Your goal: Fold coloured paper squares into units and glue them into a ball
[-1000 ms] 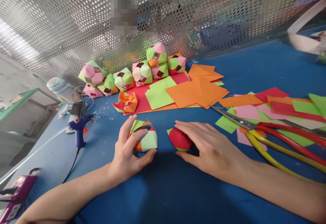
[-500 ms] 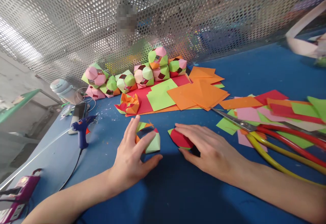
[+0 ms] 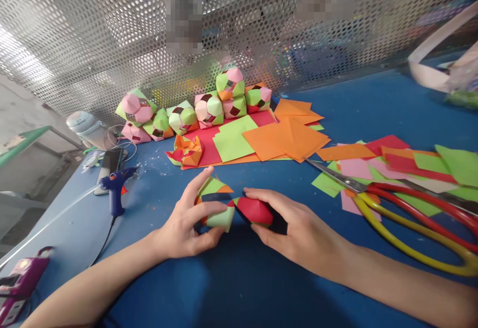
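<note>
Two paper pieces are in hand over the middle of the counter (image 3: 239, 293): one multicoloured piece (image 3: 222, 218), pinched by the left hand's (image 3: 186, 223) thumb and fingers, and one mostly red piece (image 3: 255, 211), gripped between the right hand's (image 3: 298, 221) thumb and fingers. Beyond lies one orange-and-red shape (image 3: 191, 156); eight paper balls (image 3: 209, 109) line the far edge, one glue gun (image 3: 117, 191) near the left.

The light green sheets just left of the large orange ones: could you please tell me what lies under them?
Red paper shows under the light green sheets, with an orange edge along the near side. Whatever lies beneath their middle is covered.
</note>
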The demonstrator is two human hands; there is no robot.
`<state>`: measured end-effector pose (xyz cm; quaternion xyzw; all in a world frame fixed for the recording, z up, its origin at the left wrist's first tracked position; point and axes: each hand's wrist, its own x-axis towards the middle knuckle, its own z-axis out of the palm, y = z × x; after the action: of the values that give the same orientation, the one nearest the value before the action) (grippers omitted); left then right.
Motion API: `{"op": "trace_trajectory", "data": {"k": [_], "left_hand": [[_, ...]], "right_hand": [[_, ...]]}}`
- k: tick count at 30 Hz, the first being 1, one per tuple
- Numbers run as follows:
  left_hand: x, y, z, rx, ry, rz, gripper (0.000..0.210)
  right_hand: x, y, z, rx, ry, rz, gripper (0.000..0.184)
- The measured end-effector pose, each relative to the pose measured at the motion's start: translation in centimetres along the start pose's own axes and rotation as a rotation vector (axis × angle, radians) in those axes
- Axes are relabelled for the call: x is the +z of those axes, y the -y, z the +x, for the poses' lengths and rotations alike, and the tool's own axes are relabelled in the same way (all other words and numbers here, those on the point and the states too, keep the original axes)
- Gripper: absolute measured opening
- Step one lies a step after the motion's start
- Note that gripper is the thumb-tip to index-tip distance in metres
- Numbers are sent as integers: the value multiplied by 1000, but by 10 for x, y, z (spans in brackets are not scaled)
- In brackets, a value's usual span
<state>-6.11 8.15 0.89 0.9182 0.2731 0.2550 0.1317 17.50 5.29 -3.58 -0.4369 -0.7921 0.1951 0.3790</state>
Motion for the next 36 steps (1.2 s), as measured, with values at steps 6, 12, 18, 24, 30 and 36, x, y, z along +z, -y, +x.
{"op": "trace_trajectory", "data": {"k": [6, 12, 18, 24, 30, 36], "left_hand": [[10, -11, -5, -275, -185, 132, 63], [17, -25, -3, -384, -153, 210, 80], [21, -19, 0, -383, -180, 198, 66], [15, -14, -1, -283, -170, 136, 59], [13, -15, -2, -241, -154, 100, 55], [11, -15, -2, -244, -141, 91, 53]], "right_hand": [[1, -4, 0, -14, -49, -32, 43], [-6, -2, 6, 45, -115, -1, 42], [-8, 2, 11, 139, -71, 50, 43], [-1, 8, 14, 102, -45, 90, 46], [4, 12, 18, 63, -53, 94, 46], [6, 13, 18, 54, -72, 92, 44]]}}
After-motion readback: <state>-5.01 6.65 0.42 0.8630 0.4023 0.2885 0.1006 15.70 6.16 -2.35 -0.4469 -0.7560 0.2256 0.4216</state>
